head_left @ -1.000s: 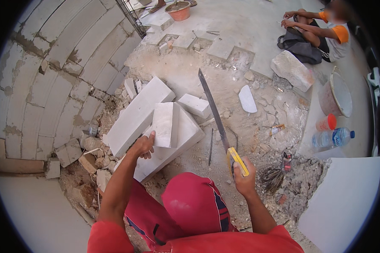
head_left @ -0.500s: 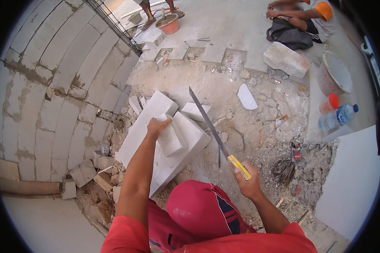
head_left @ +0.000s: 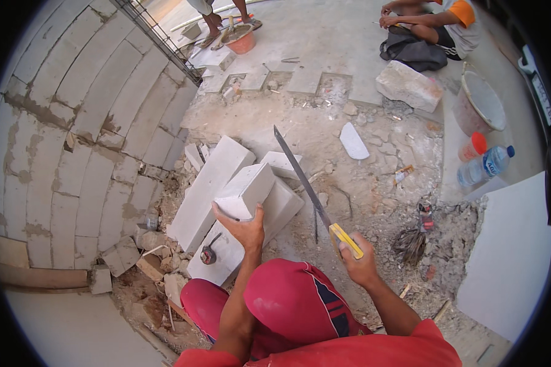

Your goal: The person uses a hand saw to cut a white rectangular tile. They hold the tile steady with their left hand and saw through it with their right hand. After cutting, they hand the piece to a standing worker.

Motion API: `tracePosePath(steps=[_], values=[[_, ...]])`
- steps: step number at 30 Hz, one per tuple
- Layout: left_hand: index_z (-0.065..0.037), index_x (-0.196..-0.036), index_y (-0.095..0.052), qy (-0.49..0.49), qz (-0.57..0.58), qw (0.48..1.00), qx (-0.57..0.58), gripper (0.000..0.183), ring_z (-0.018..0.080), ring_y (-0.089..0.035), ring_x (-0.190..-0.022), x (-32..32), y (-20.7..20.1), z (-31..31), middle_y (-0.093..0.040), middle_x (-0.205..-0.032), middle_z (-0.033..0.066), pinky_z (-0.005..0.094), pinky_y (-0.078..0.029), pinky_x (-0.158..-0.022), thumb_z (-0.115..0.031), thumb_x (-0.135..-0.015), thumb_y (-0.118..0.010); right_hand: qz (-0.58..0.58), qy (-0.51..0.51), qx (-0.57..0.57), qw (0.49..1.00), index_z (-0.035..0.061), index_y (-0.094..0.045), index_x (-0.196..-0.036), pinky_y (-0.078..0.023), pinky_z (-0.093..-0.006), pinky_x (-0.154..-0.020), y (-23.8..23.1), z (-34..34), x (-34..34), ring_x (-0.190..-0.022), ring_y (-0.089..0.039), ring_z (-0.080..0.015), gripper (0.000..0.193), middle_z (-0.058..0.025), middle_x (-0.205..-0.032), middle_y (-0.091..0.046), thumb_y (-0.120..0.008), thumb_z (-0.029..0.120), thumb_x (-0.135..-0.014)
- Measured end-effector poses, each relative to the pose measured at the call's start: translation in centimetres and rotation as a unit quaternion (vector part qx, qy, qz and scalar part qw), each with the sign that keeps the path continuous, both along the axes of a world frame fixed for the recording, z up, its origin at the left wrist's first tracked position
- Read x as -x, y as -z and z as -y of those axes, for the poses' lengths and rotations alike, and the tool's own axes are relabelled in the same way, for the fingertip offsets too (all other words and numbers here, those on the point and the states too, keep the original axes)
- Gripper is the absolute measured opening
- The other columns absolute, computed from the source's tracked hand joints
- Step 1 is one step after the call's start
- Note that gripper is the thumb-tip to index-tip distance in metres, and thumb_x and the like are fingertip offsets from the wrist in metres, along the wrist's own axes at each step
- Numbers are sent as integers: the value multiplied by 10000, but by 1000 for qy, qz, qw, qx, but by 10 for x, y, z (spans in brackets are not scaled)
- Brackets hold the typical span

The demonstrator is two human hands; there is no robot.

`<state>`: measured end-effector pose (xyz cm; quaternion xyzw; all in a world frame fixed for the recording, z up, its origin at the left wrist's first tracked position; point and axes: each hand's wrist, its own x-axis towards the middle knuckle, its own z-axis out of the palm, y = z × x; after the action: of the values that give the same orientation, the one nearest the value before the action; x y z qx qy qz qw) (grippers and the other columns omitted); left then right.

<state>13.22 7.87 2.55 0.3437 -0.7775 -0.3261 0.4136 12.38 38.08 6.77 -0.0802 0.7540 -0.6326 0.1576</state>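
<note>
A cut piece of white lightweight block (head_left: 248,188) stands on larger white blocks in front of my knees. My left hand (head_left: 243,227) grips its near lower end, thumb on one side and fingers on the other. Under it lies a wide white block (head_left: 281,207), and a long white block (head_left: 209,183) extends along its left. On the near part of the wide block rests a small tape measure (head_left: 208,254). My right hand (head_left: 357,262) is closed round the yellow handle of a handsaw (head_left: 306,182), its blade slanting up and away, apart from the blocks.
A block wall (head_left: 86,147) rises at left, with rubble (head_left: 119,254) at its foot. To the right are a water bottle (head_left: 487,165), a red-lidded container (head_left: 472,147) and a bucket (head_left: 479,104). A person (head_left: 434,30) sits far right; another stands near a mortar bucket (head_left: 239,40).
My left hand has shifted from the far end of the cut block to its near end, and the block now sits more upright. The tape measure has come into sight. The saw stays put.
</note>
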Motion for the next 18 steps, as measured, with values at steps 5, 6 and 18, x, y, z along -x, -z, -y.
tracePosePath(steps=[5, 6, 18], values=[[66, -1532, -272, -45, 54, 988, -141, 1127, 450, -380, -1404, -33, 10, -32, -394, -1461, 314, 560, -299, -1192, -310, -699, -931, -14, -11, 4, 1000, 29, -576, -920, -439, -326, -628, 9, -1, -4, -685, -504, -127, 186, -45, -731, -526, -672, 173, -988], [77, -1520, -280, -62, 119, 981, -137, 1129, 463, -385, -1394, -39, 10, -34, -409, -1442, 326, 566, -307, -1181, -337, -698, -934, 3, -14, 6, 1000, 29, -575, -919, -439, -328, -627, 10, -2, -5, -682, -502, -128, 185, -47, -726, -523, -673, 171, -987], [133, -1381, -489, -12, 310, 935, -172, 874, 491, -586, -1232, 17, 16, 6, -585, -1294, 374, 529, -453, -1073, -565, -911, -725, -19, -47, -17, 999, 14, -623, -968, -471, -334, -648, -9, 3, -5, -697, -559, -141, 134, -78, -746, -586, -682, 134, -960]])
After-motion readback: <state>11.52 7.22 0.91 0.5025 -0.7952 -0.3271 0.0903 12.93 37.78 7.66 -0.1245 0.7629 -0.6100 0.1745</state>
